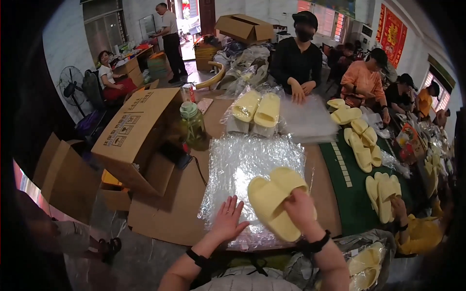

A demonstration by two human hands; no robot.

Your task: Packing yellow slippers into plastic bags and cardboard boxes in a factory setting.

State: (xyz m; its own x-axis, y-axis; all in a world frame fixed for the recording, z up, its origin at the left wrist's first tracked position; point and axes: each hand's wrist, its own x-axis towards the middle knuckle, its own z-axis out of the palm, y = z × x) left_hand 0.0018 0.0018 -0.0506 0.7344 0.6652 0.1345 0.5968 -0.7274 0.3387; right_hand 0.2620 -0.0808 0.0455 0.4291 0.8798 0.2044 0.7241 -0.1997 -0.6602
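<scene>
In my right hand (299,209) is a pair of pale yellow slippers (267,199), gripped with the fingers closed round the near side of one of them. The slippers are over the right part of a stack of clear plastic bags (238,169); I cannot tell whether they touch it. My left hand (227,219) lies flat on the near left part of the stack, fingers stretched out, holding nothing. Beyond the stack, another pair of yellow slippers (256,109) sits on clear plastic, and a second pile of clear bags (310,119) lies to its right.
An open cardboard box (136,131) and a green bottle (192,123) stand on the left of the table. More yellow slippers (359,145) lie on a green mat (335,169) to the right. Across the table stands a person in black (298,63); a bag of slippers (361,262) is below the near edge.
</scene>
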